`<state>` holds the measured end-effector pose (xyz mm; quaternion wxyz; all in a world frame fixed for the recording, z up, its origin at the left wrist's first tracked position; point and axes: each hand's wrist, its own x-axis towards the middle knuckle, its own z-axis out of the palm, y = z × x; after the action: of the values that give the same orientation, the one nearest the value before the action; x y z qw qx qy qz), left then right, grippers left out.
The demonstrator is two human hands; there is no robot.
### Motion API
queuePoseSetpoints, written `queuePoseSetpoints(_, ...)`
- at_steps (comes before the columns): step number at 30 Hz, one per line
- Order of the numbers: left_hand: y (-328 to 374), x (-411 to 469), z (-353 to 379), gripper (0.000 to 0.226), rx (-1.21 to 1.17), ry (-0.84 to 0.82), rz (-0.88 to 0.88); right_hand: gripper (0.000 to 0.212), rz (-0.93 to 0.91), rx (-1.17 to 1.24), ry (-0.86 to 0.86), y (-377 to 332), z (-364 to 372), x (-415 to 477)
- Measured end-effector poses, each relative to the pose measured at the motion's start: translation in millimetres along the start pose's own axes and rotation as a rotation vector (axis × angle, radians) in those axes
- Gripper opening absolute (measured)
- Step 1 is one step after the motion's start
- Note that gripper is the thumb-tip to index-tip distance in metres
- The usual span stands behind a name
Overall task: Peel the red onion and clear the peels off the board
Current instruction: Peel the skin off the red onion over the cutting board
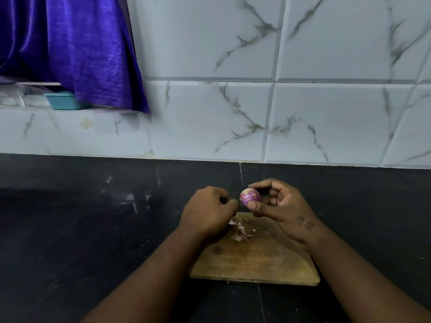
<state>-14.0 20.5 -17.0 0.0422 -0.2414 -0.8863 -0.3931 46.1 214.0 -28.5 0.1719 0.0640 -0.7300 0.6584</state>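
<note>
Holding the onion: a person's right hand grips a small red onion, with the thumb pressed to its near side and the fingers curved over the top and far side.
Onion: it is raised in the air above the far edge of the board, not touching it. It is mostly smooth purple, with pale flecks of dry skin on top and a pale patch at its left end.
Left hand: it sits just left of the onion, back of the hand up. The fingers are curled in tight, the thumb is against the forefinger, and the tips are very close to the onion's left end. Whether they pinch a scrap of skin cannot be told.
Peels: a small heap of pinkish-white peels lies on the far left part of the board, partly hidden by the left hand. A few tiny crumbs lie beside it.
Board: wooden, rectangular and worn, it lies flat on a dark counter beneath both wrists.
Behind: a white wall of tiles with grey marble veins.
Far left: a shiny purple curtain hangs over a ledge, with its hem beside a teal tub.
</note>
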Motion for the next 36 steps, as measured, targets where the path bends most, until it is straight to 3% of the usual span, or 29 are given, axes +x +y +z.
queuePoseSetpoints(3,1.5,-1.0,-0.8,0.008,-0.125,0.002,0.027,0.047,0.007,-0.013,0.005,-0.6,-0.7,0.1)
queuePoseSetpoints(6,3.3,-1.4,-0.7,0.021,-0.224,0.019,0.052,0.045,0.005,-0.026,-0.001,-1.7,-2.5,-0.2)
queuePoseSetpoints(13,4.9,-1.9,0.6,0.033,-0.258,0.015,0.081,0.047,-0.002,-0.038,-0.017,-3.1,-3.4,-0.5)
queuePoseSetpoints(17,2.6,0.4,-0.9,0.015,-0.267,0.032,0.055,0.046,0.0,-0.035,-0.05,-4.0,-3.6,-1.2)
queuePoseSetpoints(36,4.3,-1.8,0.6,0.019,-0.336,0.026,0.068,0.047,-0.01,-0.016,-0.021,-7.0,-3.3,-1.1)
